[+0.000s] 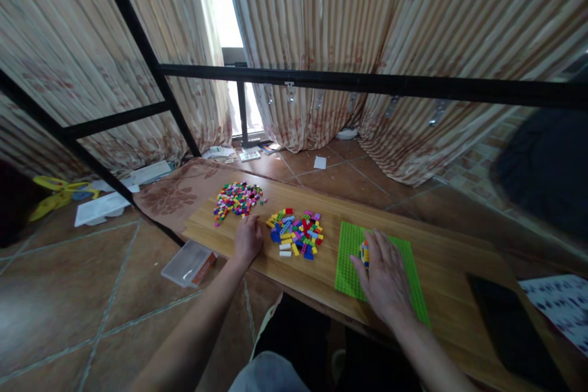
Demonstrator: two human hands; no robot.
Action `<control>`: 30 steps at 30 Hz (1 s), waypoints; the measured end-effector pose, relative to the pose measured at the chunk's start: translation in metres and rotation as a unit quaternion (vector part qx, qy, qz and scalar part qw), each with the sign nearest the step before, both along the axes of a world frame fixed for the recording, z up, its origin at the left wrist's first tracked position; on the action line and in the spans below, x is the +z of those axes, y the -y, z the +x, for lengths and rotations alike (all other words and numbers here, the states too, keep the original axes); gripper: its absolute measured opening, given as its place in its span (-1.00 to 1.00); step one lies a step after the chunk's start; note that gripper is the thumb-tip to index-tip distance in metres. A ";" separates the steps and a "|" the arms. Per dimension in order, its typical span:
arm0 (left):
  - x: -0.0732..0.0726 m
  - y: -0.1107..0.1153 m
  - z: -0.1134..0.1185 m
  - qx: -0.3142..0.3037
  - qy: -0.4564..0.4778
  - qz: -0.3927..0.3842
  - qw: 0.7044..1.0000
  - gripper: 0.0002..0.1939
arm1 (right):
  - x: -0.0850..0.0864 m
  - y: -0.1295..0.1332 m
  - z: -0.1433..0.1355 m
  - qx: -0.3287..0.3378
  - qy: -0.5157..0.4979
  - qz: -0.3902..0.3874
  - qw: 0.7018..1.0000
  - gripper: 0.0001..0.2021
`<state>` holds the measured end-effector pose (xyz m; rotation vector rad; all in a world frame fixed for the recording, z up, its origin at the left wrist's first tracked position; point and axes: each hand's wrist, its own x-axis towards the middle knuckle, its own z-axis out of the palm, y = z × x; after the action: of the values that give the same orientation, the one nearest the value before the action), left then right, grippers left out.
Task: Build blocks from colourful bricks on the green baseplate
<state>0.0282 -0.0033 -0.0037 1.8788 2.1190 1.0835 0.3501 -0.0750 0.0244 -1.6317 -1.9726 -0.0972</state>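
My left hand (248, 239) rests on the wooden table with its fingers curled in. It lies at the near edge of a pile of tiny multicoloured pieces (236, 199), and whatever its fingers hold is hidden. Beside it, to the right, is a pile of larger toy bricks (296, 233) in blue, yellow, red, white and purple. Over the green baseplate (346, 257) my right hand (388, 269) lies with fingers stretched out and thumb apart. A small stack of yellow, blue and orange bricks (364, 253) shows between thumb and fingers, partly covered by the hand.
A dark flat tablet-like object (509, 324) lies at the right of the wooden table (450, 257). On the floor by the left end is a clear plastic box (188, 263). A black metal frame (321, 78) runs before the curtains. A printed sheet (560, 306) is at far right.
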 end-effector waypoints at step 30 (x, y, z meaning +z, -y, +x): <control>-0.006 -0.010 0.000 -0.006 -0.064 -0.010 0.998 -0.82 | 0.038 -0.003 -0.051 0.111 -0.466 -0.235 0.846 -0.73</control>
<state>0.0281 0.0071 -0.0101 1.9995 2.1733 0.9600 0.2986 -0.0718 0.0626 -1.2831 -1.4055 1.1356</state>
